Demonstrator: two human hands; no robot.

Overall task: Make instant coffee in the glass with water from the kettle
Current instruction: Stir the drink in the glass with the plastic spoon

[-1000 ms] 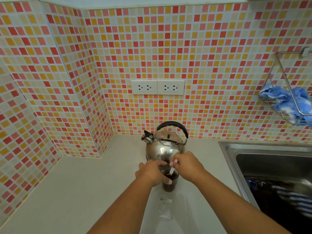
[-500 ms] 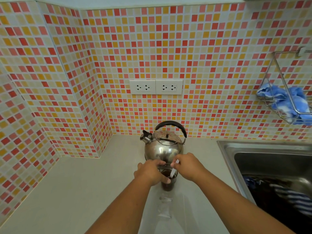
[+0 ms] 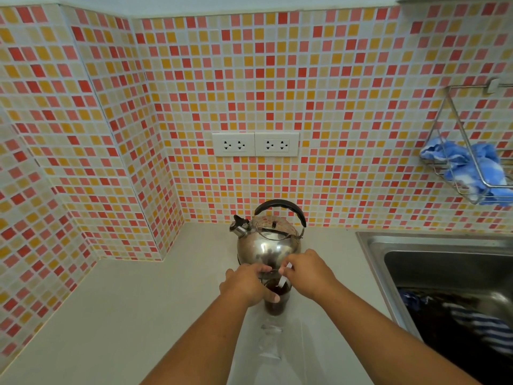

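On the pale surface [image 3: 138,315], just near of the kettle [image 3: 268,247], the left hand [image 3: 245,286] wraps the glass [image 3: 276,300] of dark coffee while the right hand [image 3: 308,273] pinches a white stirrer [image 3: 283,279]; brisk stirring could slop hot liquid or tip the glass.

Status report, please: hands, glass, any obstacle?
Left hand grips glass of dark coffee. Right hand holds white stirrer in it. Kettle right behind, nothing blocking.

No text, label, brand or number can be read on anything in view
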